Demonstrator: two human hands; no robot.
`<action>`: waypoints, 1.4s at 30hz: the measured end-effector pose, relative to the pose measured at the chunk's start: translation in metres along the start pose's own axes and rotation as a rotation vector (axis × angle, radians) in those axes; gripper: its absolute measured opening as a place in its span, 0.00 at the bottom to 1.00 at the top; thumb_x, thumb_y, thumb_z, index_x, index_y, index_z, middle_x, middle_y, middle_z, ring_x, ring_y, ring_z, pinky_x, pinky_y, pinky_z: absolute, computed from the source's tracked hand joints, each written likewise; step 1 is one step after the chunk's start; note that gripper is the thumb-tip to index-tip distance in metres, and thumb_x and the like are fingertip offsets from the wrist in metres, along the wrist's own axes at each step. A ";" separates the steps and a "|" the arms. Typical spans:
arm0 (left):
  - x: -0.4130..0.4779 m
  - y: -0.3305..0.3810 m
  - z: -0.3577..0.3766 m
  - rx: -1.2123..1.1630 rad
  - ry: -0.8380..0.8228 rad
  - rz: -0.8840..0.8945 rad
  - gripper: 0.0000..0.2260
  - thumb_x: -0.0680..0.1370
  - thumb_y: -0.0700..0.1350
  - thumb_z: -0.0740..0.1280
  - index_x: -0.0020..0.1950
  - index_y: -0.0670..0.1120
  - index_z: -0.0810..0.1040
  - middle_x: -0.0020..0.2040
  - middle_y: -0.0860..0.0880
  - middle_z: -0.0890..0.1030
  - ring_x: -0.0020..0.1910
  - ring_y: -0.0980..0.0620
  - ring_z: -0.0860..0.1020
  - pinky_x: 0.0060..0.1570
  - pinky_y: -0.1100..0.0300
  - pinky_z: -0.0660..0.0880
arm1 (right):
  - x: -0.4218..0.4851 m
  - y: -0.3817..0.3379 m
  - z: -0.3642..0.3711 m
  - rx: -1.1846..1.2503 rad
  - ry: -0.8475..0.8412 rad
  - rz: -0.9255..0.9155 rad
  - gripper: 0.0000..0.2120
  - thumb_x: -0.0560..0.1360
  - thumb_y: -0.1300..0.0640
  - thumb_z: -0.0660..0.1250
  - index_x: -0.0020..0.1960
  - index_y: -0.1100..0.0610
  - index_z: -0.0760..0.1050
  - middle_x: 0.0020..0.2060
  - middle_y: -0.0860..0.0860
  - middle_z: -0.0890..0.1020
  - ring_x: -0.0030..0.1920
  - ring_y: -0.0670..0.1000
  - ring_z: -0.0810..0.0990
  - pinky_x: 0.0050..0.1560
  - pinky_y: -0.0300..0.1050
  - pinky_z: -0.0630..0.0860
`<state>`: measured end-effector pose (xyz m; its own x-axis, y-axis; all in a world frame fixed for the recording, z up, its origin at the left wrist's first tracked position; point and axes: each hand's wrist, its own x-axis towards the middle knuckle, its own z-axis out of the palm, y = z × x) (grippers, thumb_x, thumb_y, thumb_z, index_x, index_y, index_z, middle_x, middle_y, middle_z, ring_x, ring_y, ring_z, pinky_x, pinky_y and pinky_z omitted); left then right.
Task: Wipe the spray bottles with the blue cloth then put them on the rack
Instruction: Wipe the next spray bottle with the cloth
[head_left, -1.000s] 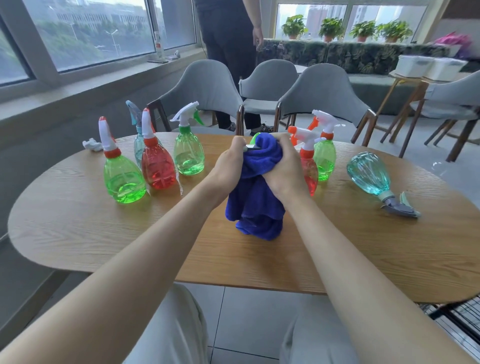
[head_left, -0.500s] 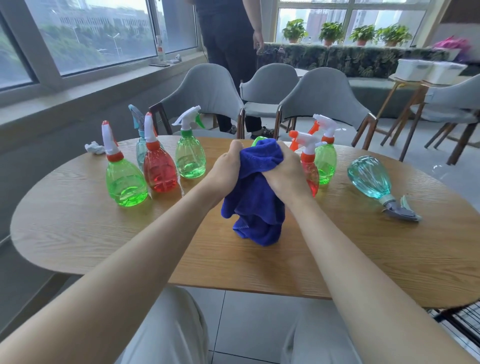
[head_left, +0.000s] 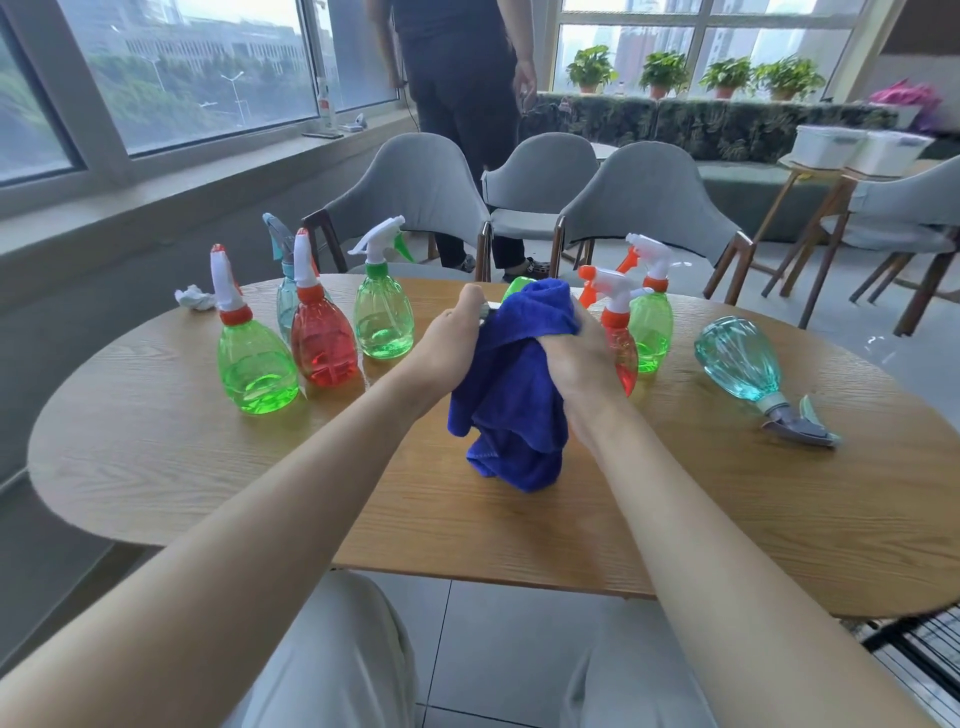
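Observation:
Over the middle of the wooden table (head_left: 156, 467), both my hands work a blue cloth (head_left: 511, 395) wrapped round a spray bottle; only a green bit of that bottle (head_left: 517, 287) shows above the cloth. My left hand (head_left: 451, 348) grips the bottle's top at the cloth's left side. My right hand (head_left: 576, 358) grips the cloth from the right. Several bottles stand at the left: a green one (head_left: 254, 364), a red one (head_left: 322, 343), a teal one (head_left: 283, 306) behind and a pale green one (head_left: 383, 317). Right of my hands stand a red bottle (head_left: 621, 343) and a green bottle (head_left: 652, 325). A teal bottle (head_left: 740, 366) lies on its side.
A crumpled white tissue (head_left: 193, 299) lies at the table's far left. Grey chairs (head_left: 649, 208) stand behind the table, and a person (head_left: 457, 104) stands beyond them. A black wire rack (head_left: 919, 644) shows at the lower right, below the table edge.
The cloth has shifted slightly over the bottle as my hands rub it; the bottle's white trigger is now covered. The bottles on the table stay put.

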<state>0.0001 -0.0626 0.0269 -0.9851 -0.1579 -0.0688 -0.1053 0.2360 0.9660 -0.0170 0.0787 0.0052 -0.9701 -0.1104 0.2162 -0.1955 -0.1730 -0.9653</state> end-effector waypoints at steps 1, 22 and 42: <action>0.000 0.000 0.001 -0.004 -0.003 0.007 0.18 0.83 0.58 0.52 0.46 0.46 0.70 0.40 0.46 0.74 0.42 0.46 0.73 0.48 0.49 0.70 | -0.001 0.005 -0.002 -0.070 0.003 -0.070 0.05 0.79 0.59 0.73 0.50 0.50 0.79 0.40 0.43 0.84 0.42 0.43 0.82 0.43 0.39 0.79; -0.006 -0.001 0.002 -0.044 0.060 0.019 0.23 0.86 0.56 0.53 0.40 0.48 0.78 0.32 0.52 0.81 0.34 0.55 0.78 0.44 0.55 0.70 | -0.004 0.017 -0.025 -0.313 -0.055 -0.281 0.19 0.77 0.69 0.73 0.60 0.49 0.81 0.48 0.39 0.85 0.50 0.40 0.82 0.55 0.37 0.75; -0.004 -0.002 0.006 -0.006 0.076 0.022 0.21 0.86 0.58 0.50 0.45 0.47 0.74 0.40 0.49 0.78 0.42 0.49 0.74 0.44 0.52 0.68 | -0.009 0.021 -0.020 0.048 0.008 -0.056 0.12 0.83 0.66 0.67 0.54 0.51 0.84 0.44 0.46 0.88 0.46 0.45 0.86 0.46 0.40 0.81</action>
<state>0.0033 -0.0567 0.0237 -0.9740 -0.2246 -0.0285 -0.0825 0.2348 0.9685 -0.0158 0.0960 -0.0201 -0.9589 -0.0917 0.2687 -0.2428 -0.2258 -0.9434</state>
